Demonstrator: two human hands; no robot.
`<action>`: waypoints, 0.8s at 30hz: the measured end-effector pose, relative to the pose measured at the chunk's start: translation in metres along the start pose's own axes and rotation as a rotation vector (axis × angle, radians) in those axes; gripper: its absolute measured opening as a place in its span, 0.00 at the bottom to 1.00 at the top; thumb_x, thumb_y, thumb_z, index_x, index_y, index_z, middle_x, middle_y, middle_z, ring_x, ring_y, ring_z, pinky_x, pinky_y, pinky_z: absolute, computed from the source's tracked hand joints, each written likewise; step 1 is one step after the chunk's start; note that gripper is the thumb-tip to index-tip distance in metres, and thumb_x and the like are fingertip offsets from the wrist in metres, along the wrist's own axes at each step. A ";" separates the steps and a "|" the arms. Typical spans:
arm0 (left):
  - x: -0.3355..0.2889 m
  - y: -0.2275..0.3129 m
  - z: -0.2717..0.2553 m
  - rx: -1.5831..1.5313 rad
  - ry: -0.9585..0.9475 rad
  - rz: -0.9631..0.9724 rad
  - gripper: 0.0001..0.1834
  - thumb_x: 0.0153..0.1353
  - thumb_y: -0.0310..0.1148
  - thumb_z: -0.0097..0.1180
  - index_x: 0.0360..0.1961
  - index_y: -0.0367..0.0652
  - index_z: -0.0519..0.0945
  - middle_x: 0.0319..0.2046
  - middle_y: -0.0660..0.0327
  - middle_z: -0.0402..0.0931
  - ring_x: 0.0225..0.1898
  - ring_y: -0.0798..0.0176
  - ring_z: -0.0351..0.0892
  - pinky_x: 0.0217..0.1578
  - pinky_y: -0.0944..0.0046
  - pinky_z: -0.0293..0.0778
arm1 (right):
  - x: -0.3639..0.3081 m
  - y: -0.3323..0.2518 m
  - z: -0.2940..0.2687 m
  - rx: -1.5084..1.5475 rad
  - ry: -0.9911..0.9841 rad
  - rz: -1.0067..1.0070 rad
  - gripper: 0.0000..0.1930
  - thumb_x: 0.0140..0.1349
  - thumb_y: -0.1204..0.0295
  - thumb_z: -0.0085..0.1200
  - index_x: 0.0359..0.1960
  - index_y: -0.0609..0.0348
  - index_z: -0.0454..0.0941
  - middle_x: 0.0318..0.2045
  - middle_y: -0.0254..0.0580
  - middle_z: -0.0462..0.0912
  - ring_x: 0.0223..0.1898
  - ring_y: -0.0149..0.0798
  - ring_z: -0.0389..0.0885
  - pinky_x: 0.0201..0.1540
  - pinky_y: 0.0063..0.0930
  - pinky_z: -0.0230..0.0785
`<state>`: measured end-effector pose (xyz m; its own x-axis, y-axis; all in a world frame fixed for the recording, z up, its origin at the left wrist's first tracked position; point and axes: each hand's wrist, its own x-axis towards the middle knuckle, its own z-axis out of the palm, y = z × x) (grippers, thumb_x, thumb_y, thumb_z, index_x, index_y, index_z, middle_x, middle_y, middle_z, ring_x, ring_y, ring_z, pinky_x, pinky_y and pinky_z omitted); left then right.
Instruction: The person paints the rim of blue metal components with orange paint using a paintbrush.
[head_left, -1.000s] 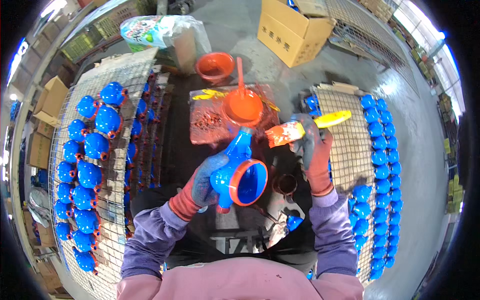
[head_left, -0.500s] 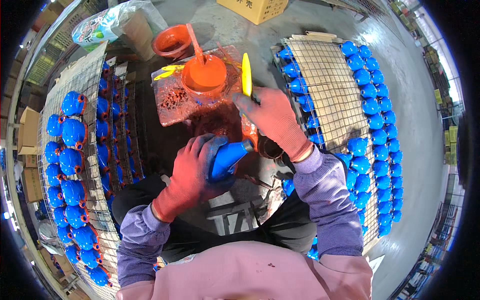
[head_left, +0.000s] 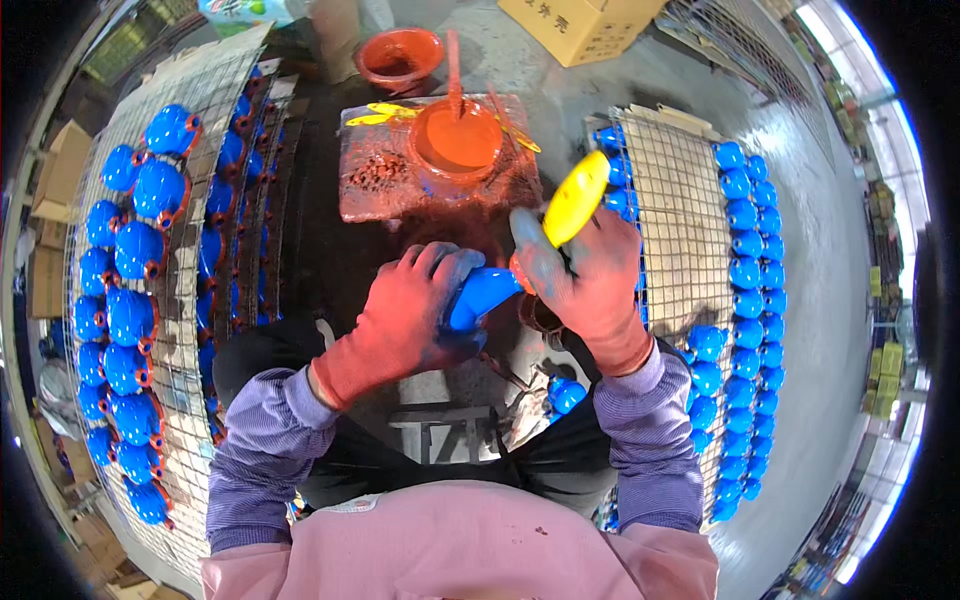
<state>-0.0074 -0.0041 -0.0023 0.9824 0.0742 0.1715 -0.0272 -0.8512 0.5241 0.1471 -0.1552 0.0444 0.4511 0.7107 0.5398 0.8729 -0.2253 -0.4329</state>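
Note:
My left hand (head_left: pixel 395 320), in a paint-stained red glove with dark fingertips, grips a glossy blue metal fitting (head_left: pixel 484 298). The fitting tilts with one end toward my right hand (head_left: pixel 595 285), also gloved. That hand is closed around the yellow handle (head_left: pixel 578 198) of a brush, which sticks up past the thumb. Orange-red paint shows where the brush meets the fitting's end; the bristles are mostly hidden by my fingers. Beyond both hands, a bowl (head_left: pixel 455 178) of orange paint with a stick in it rests on a paint-caked board (head_left: pixel 370 200).
Wire racks on the left (head_left: pixel 215 130) and right (head_left: pixel 680 200) bear rows of blue fittings. Yellow-handled tools (head_left: pixel 380 114) lie by the bowl. Farther off are a red basin (head_left: pixel 435 62) and a carton (head_left: pixel 600 25). One blue fitting (head_left: pixel 566 395) sits near my right knee.
My right hand has moved right and nearer to me, its brush handle tipping rightward. The fitting's end, bare before, now meets orange paint. The whole view has shifted.

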 end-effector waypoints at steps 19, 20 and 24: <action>0.007 0.005 -0.025 -1.942 -0.158 -0.422 0.42 0.48 0.39 0.62 0.64 0.37 0.63 0.54 0.55 0.73 0.55 0.55 0.76 0.59 0.55 0.69 | -0.010 0.009 0.014 1.219 0.281 0.381 0.18 0.69 0.66 0.45 0.54 0.66 0.69 0.49 0.53 0.78 0.38 0.41 0.83 0.33 0.32 0.78; 0.007 0.005 -0.023 -1.934 -0.161 -0.418 0.42 0.48 0.39 0.62 0.64 0.37 0.63 0.54 0.55 0.73 0.55 0.55 0.76 0.59 0.55 0.69 | -0.010 0.010 0.013 1.156 0.211 0.388 0.21 0.70 0.62 0.44 0.55 0.66 0.68 0.49 0.53 0.77 0.37 0.41 0.83 0.33 0.31 0.78; 0.005 0.005 -0.013 -2.270 -0.367 -0.416 0.42 0.44 0.45 0.63 0.61 0.38 0.66 0.57 0.40 0.68 0.59 0.39 0.70 0.62 0.39 0.63 | -0.014 0.008 0.012 1.501 0.195 0.451 0.15 0.65 0.55 0.53 0.40 0.53 0.76 0.54 0.47 0.73 0.45 0.50 0.81 0.38 0.40 0.78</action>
<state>-0.0049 -0.0012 0.0126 0.9602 -0.2547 -0.1150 0.2770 0.9224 0.2693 0.1457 -0.1589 0.0249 0.7318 0.6504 0.2034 -0.2529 0.5364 -0.8052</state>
